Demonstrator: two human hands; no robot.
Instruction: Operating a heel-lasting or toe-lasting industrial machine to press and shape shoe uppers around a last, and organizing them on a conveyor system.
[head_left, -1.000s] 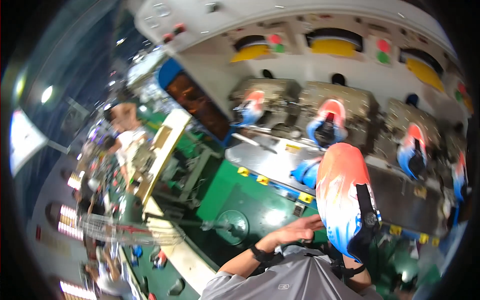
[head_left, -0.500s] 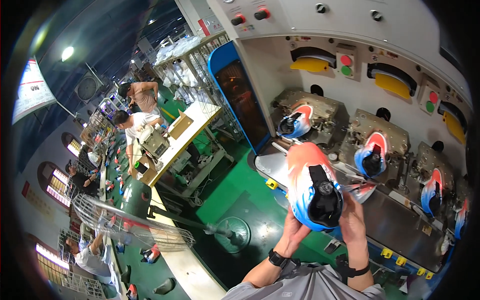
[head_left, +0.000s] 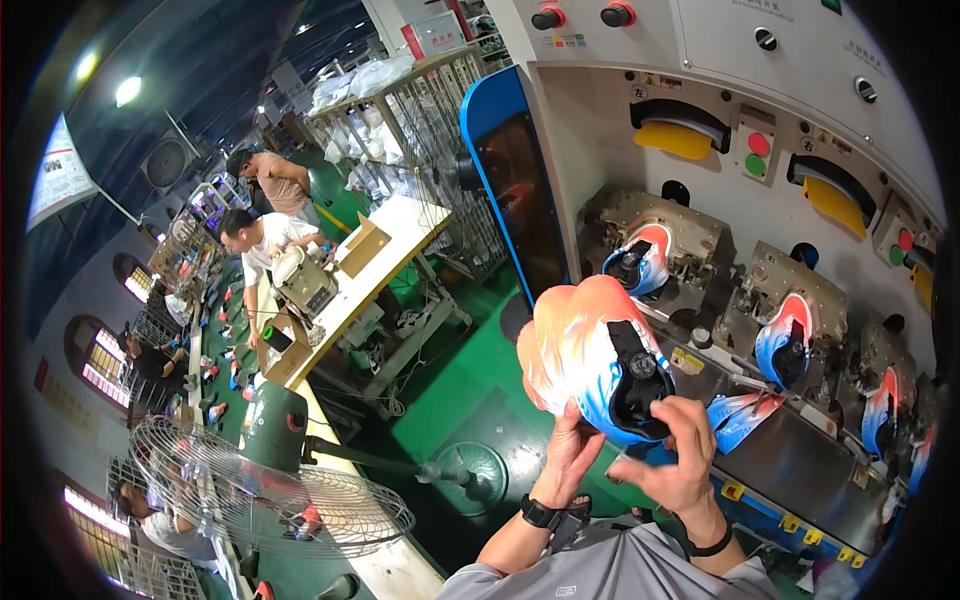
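A shoe upper in orange-pink, white and blue, stretched over a black last (head_left: 600, 360), is held up in the air in front of the person's chest, heel opening turned toward the camera, with the pale orange toe pointing up and to the left. The left hand (head_left: 566, 452) cups it from below, fingers curled up against its underside and closed on it; a black watch sits on that wrist. The right hand (head_left: 683, 455) grips the blue heel part, thumb and fingers pinching around the rim beside the black last, with a dark band on its wrist. Just behind the shoe runs a long white-fronted machine (head_left: 800, 120) with yellow handles and red and green buttons; in its metal stations sit more lasted shoes of the same colours (head_left: 640, 258), (head_left: 785, 340). A loose blue and orange upper piece (head_left: 745, 415) lies on the machine's dark ledge near the right hand. To the lower left stands a wire-caged floor fan (head_left: 270, 495) on the green floor, and farther off people work at a pale workbench (head_left: 385, 250).
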